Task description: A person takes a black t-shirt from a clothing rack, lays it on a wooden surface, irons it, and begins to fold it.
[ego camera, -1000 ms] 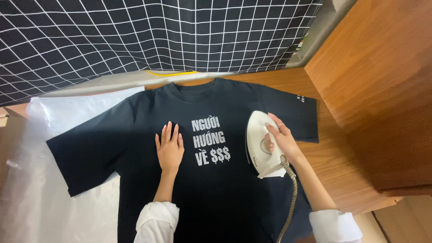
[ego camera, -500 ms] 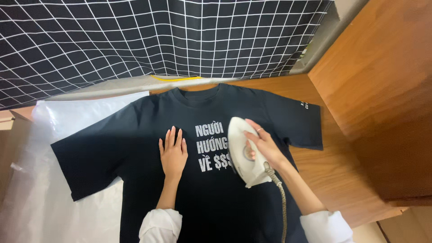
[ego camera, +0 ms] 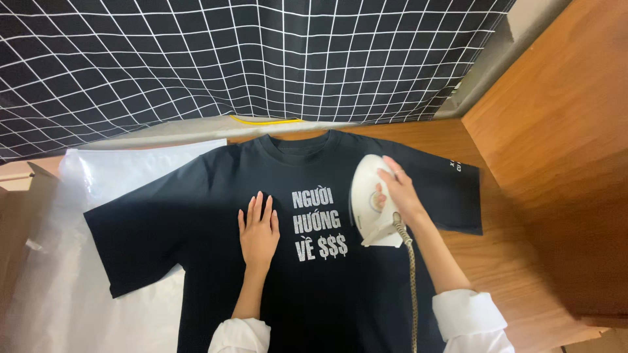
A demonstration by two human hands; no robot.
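I see the white iron (ego camera: 371, 199) standing soleplate-down on the black T-shirt (ego camera: 216, 209), on its chest just right of the white printed lettering. My right hand (ego camera: 398, 193) grasps it, fingers curled over the handle from the right side. The iron's long axis runs from near to far, with the pointed nose aimed away from me toward the shirt's collar and the blunt heel toward me. From the heel a braided cord (ego camera: 412, 287) trails down the shirt to the bottom edge of view, beside my right forearm.

My left hand (ego camera: 259, 230) lies flat on the shirt left of the lettering, fingers released, straight and close together, pointing away from me, palm pressing the fabric.

The shirt is spread front-up, collar far, sleeves out to both sides. Its left half lies over a sheet of clear plastic (ego camera: 98, 196); its right sleeve rests on the wooden tabletop (ego camera: 517, 261). Beyond the collar hangs a black cloth with a white grid (ego camera: 196, 59), with a strip of yellow (ego camera: 265, 121) at its lower edge. A wooden panel (ego camera: 562, 150) rises along the right side. No containers are in sight.
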